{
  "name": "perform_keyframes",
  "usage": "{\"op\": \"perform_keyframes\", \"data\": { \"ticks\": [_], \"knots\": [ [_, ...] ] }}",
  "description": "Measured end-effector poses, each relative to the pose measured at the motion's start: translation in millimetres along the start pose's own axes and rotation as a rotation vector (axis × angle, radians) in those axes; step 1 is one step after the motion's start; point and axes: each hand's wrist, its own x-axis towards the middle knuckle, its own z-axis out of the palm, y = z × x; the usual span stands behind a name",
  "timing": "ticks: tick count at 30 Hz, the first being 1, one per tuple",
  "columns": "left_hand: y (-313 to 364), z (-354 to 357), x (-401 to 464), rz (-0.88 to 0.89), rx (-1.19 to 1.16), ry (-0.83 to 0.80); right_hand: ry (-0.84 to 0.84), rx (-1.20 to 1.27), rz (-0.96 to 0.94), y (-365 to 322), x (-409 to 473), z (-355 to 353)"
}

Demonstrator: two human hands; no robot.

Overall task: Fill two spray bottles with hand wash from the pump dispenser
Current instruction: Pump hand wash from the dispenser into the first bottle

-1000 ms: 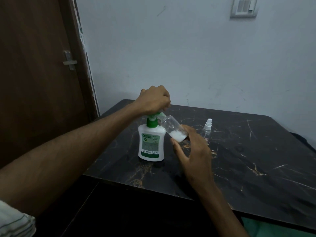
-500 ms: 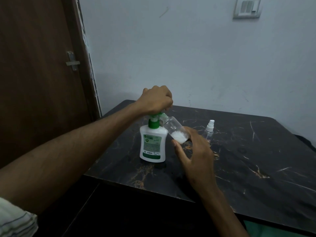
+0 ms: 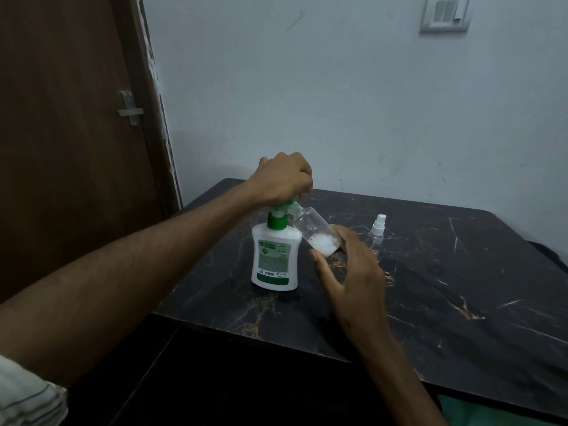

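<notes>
A white pump dispenser (image 3: 274,259) with a green collar stands on the black marble table (image 3: 461,287). My left hand (image 3: 281,179) sits curled over its green pump head. My right hand (image 3: 347,272) holds a small clear spray bottle (image 3: 316,233) by its base, tilted with its open mouth against the pump nozzle. White hand wash has pooled in the bottle's lower end. A second clear spray bottle (image 3: 376,233) with a white spray cap stands upright behind my right hand.
A brown door (image 3: 67,149) with a metal latch (image 3: 130,109) stands left of the table. The pale wall (image 3: 338,103) rises just behind the table, with a switch plate (image 3: 445,13) high on the right. The table's front edge runs below my forearms.
The pump head has risen a little under my left hand. The tilted bottle stays at the nozzle and the view has shifted slightly.
</notes>
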Motion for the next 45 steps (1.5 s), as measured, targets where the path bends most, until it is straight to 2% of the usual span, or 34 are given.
{"op": "perform_keyframes", "data": {
  "ticks": [45],
  "knots": [
    [2.3, -3.2, -0.5, 0.044, 0.008, 0.054, 0.022, -0.041, -0.015, -1.5, 0.0, -0.9]
  ]
}}
